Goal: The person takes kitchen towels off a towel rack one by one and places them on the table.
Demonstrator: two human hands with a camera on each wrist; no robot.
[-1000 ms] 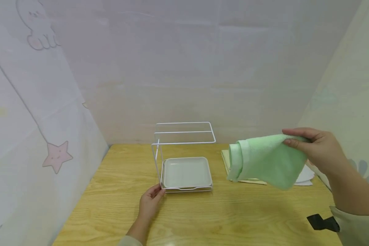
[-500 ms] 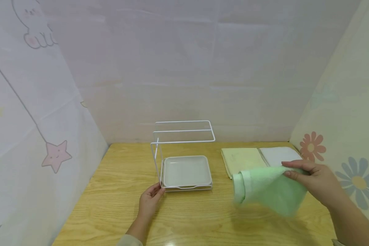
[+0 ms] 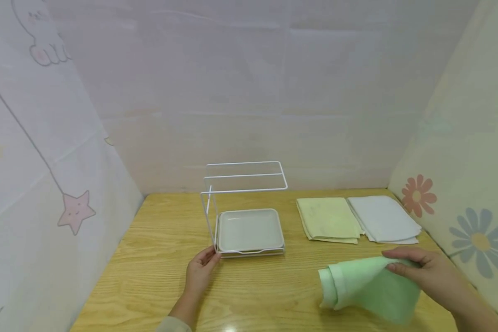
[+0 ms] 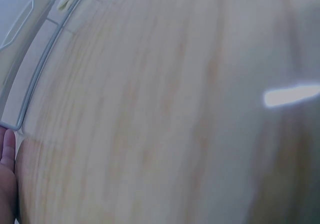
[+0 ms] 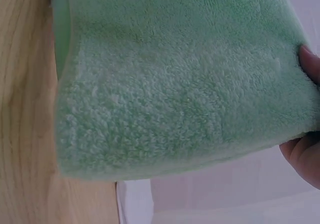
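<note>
My right hand [image 3: 429, 274] pinches a folded green towel [image 3: 365, 286] by its upper right edge, with the rest of the cloth hanging just over the right front of the table. In the right wrist view the fluffy towel [image 5: 175, 93] fills most of the picture, thumb and fingers gripping its edge. A white wire rack [image 3: 245, 190] stands mid-table with a shallow pale tray [image 3: 251, 229] in its base. My left hand [image 3: 201, 272] holds the rack's front left lower corner between thumb and fingers. In the left wrist view only part of this hand [image 4: 7, 179] shows.
A folded yellow towel [image 3: 329, 219] and a folded white towel [image 3: 383, 219] lie side by side at the back right of the wooden table [image 3: 157, 258]. Printed cloth walls [image 3: 240, 92] enclose the back and both sides.
My right hand has lowered the green towel toward the table's front right, uncovering the yellow and white towels. The left hand stays at the rack's corner.
</note>
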